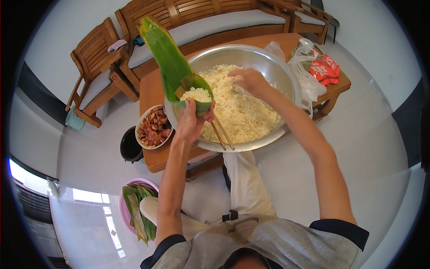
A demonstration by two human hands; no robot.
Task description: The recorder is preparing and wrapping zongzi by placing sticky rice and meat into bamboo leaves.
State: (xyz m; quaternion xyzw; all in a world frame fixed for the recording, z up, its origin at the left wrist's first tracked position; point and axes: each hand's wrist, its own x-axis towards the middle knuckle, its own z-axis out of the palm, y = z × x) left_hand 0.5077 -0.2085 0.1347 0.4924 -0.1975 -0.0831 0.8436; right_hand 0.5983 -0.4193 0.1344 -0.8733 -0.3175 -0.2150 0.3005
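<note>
My left hand (190, 119) is wrapped round a long green leaf (163, 54) folded into a cone, its free end standing up to the far left. Pale rice (197, 95) fills the cone's mouth. Over the wide metal basin (219, 53), my right hand (251, 83) is closed with its fingertips together, just above the loose grain (246, 114). What those fingers pinch, if anything, is too small to make out. A pair of chopsticks (223, 132) lies at the basin's near rim, their upper part partly hidden by my left hand.
A bowl of cut meat (154, 127) stands on the wooden table (154, 159) left of the basin. Beside it is a dark pot (131, 145). A pink basin (126, 210) holds more leaves. Plastic bags (309, 80) and a red packet (324, 70) lie at the right.
</note>
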